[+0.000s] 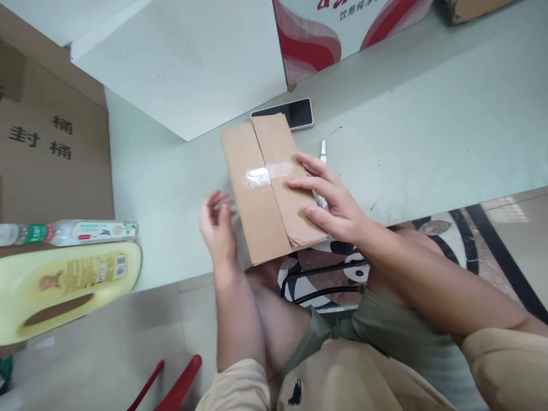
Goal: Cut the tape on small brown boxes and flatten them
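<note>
A small cardboard box (pixel 265 188) lies on the pale table (pixel 428 125) in front of me, its two top flaps joined by a strip of clear tape (pixel 268 174). My right hand (pixel 329 200) rests flat on the box's right flap, fingers stretched out and pressing on it. Just left of the box hovers my left hand (pixel 218 225), with its fingers curled loosely and something clear, perhaps tape, at the fingertips; I cannot make it out. A thin white tool (pixel 323 151) lies on the table behind my right hand.
A phone (pixel 295 113) lies face up behind the box. A white box (pixel 184 63) and a red-and-white carton (pixel 338 28) stand at the back. At the left are a large brown carton (pixel 47 154), a clear bottle (pixel 68 232) and a yellow jug (pixel 64 282).
</note>
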A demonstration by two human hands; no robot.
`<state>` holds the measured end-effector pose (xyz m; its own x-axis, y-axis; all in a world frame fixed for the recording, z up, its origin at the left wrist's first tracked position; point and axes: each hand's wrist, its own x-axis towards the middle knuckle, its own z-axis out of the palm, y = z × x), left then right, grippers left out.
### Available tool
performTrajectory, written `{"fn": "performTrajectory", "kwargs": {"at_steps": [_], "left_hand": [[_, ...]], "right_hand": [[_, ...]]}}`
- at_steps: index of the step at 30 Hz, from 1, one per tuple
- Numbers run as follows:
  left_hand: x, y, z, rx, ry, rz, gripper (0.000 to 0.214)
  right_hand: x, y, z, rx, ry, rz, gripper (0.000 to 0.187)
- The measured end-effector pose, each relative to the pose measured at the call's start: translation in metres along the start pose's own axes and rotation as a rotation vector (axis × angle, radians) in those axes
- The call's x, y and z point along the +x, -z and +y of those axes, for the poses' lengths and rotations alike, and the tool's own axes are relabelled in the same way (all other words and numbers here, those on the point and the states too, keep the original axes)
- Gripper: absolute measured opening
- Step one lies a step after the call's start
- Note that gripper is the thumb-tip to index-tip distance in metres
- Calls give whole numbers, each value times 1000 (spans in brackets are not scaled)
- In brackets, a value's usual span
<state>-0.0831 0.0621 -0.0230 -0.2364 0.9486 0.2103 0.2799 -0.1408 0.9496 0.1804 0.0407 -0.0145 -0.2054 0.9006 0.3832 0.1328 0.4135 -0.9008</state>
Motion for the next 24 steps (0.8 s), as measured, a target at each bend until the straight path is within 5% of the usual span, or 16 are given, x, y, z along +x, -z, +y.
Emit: {"fn": "performTrajectory", "kwargs": {"at_steps": [2, 5, 9, 12, 16, 20, 24], "left_hand": [[-1, 3, 12, -71, -327, 94, 48], [-8, 3, 25, -7, -537, -51, 42], [-13, 3, 25, 69, -490, -215, 39], [-12, 3, 19, 55, -485, -193, 38], [-15, 1, 18, 62, -444, -174, 42], [-20, -2, 21, 64, -448, -182, 43], [-23, -7, 24, 69, -472, -185, 41]], "right_hand": [[1, -5, -2, -7, 56, -83, 46], [3, -13, -5, -26, 128, -188, 43], [3, -12, -4, -181, 92, -55, 44], [5, -2, 0, -546, -259, 79, 41], [7, 9, 3, -953, -642, -117, 47], [6, 11, -1, -1046, -716, -243, 45], [6, 15, -6, -956, -741, -158, 45]]}}
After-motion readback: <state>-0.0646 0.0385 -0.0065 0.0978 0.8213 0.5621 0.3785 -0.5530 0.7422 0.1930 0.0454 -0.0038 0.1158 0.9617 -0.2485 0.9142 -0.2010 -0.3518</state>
